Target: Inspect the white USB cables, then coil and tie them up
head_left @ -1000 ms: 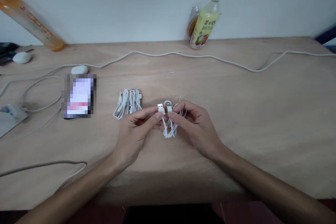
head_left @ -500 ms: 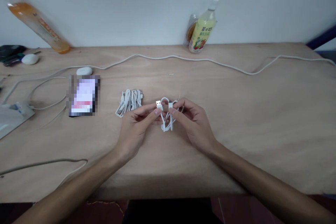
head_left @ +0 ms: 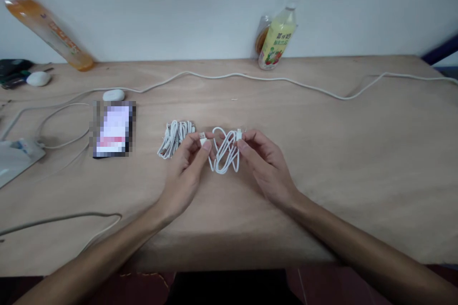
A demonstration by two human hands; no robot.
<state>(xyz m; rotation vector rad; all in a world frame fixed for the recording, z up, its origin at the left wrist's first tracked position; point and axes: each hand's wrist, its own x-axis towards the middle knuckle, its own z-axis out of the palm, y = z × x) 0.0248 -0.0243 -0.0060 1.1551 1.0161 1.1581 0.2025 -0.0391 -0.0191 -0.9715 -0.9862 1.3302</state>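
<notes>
White cable (head_left: pixel 222 164): looped between the hands, over the tabletop (head_left: pixel 339 162) | left hand (head_left: pixel 184 171): pinched on its USB plug (head_left: pixel 202 139) | right hand (head_left: pixel 270 167): pinched on its other plug (head_left: pixel 239 135) | bundled cables (head_left: pixel 174 136): beside left hand | yellowish bottle (head_left: pixel 277 40): capped, upright, fill unclear | orange bottle (head_left: pixel 53 35): leaning on wall (head_left: pixel 161 9), fill unclear

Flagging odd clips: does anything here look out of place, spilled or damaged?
No spill or damage shows. Only the dark-edged rectangular phone, left of the bundled white cables, looks odd: blocky pixels mask its screen.
</notes>
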